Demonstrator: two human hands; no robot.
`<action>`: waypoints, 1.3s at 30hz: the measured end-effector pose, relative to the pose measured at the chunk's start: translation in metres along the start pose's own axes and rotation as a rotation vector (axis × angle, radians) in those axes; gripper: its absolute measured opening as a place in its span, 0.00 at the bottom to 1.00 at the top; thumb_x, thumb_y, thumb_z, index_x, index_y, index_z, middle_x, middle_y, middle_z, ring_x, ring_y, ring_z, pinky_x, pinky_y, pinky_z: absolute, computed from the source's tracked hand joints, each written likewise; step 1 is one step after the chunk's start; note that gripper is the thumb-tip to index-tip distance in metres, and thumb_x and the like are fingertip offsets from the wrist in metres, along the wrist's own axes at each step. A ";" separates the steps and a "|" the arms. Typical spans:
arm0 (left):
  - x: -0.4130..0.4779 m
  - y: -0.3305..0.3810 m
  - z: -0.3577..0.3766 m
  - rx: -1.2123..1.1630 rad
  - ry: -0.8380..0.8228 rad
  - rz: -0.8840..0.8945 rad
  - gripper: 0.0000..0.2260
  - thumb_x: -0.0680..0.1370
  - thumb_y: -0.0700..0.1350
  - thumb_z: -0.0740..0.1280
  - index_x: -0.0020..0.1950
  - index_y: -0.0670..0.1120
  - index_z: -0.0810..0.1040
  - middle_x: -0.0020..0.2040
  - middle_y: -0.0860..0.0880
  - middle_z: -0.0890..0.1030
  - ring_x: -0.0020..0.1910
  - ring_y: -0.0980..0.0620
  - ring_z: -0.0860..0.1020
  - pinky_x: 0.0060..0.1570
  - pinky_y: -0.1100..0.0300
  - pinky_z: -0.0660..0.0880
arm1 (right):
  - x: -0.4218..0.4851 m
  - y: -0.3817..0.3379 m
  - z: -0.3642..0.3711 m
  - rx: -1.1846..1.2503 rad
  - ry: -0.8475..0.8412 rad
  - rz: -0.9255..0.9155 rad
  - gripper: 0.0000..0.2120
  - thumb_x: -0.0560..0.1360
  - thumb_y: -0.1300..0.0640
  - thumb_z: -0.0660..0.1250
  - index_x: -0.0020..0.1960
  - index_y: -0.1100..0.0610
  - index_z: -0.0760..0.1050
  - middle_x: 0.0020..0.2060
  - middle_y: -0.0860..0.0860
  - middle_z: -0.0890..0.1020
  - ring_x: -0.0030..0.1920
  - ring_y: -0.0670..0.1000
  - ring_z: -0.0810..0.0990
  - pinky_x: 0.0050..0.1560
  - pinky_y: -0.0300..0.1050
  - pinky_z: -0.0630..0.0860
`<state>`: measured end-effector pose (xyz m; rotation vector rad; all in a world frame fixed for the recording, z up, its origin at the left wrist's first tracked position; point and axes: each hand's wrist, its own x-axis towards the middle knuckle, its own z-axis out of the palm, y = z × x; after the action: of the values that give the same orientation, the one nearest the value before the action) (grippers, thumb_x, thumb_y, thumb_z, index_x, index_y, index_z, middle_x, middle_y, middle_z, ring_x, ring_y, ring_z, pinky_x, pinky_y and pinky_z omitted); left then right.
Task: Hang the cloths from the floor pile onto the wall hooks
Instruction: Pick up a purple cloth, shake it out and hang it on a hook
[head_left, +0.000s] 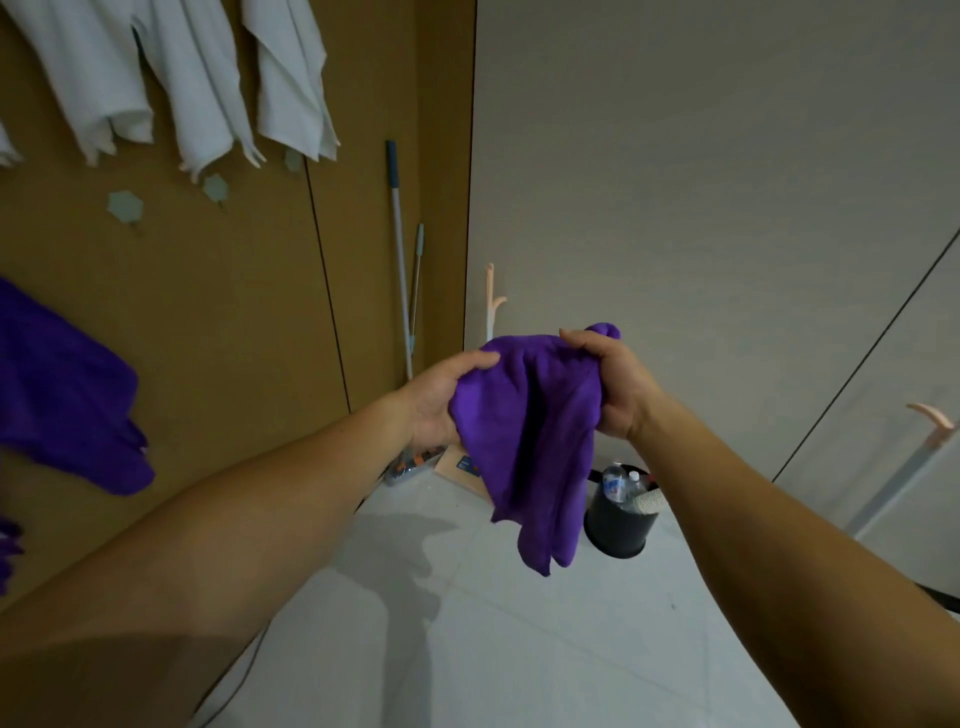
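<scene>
Now both hands hold one purple cloth (530, 441) in the air above the pale tiled floor (519, 649). The left hand (441, 400) has its thumb and fingers curled round the cloth's left edge. The right hand (613, 384) clenches the bunched top corner, a tuft poking out above the fingers, and the rest hangs below them. Left of the left fingers stands a brown panelled wall (218, 322), with white cloths (197, 78) hanging high on it, hexagonal hooks (124, 207) just beneath those, and a second purple cloth (62, 395) lower at the far left. Beyond the fingers two mop handles (399, 244) lean in the corner, and to the right runs a light wall (701, 182) with a peach hook (493, 296). Below the right fingers a black bin (615, 530) holding plastic bottles (614, 483) sits on the floor.
</scene>
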<state>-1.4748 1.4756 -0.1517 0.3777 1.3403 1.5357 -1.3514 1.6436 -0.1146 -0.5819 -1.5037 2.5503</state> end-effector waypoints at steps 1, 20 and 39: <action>0.000 0.007 -0.002 -0.009 0.042 0.031 0.21 0.71 0.51 0.72 0.62 0.46 0.78 0.56 0.44 0.82 0.54 0.44 0.81 0.58 0.47 0.75 | -0.001 -0.003 -0.004 -0.079 0.046 0.012 0.10 0.74 0.56 0.67 0.49 0.62 0.80 0.43 0.59 0.85 0.40 0.57 0.85 0.41 0.48 0.82; -0.031 0.077 -0.022 0.144 0.562 0.098 0.16 0.74 0.57 0.70 0.52 0.45 0.80 0.35 0.48 0.84 0.29 0.52 0.81 0.26 0.59 0.77 | -0.041 -0.042 -0.049 -0.629 0.487 0.039 0.12 0.74 0.49 0.71 0.47 0.58 0.75 0.41 0.53 0.79 0.38 0.51 0.78 0.38 0.47 0.78; -0.038 0.070 -0.042 -0.039 0.756 0.324 0.09 0.79 0.48 0.65 0.53 0.43 0.77 0.42 0.46 0.80 0.26 0.53 0.78 0.22 0.63 0.74 | -0.041 -0.045 -0.062 -0.567 0.544 -0.093 0.11 0.74 0.56 0.72 0.40 0.59 0.71 0.35 0.54 0.72 0.33 0.49 0.66 0.31 0.43 0.62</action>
<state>-1.5236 1.4312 -0.0910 -0.0356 1.8806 2.0879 -1.2939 1.7047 -0.0921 -1.1217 -1.9393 1.6653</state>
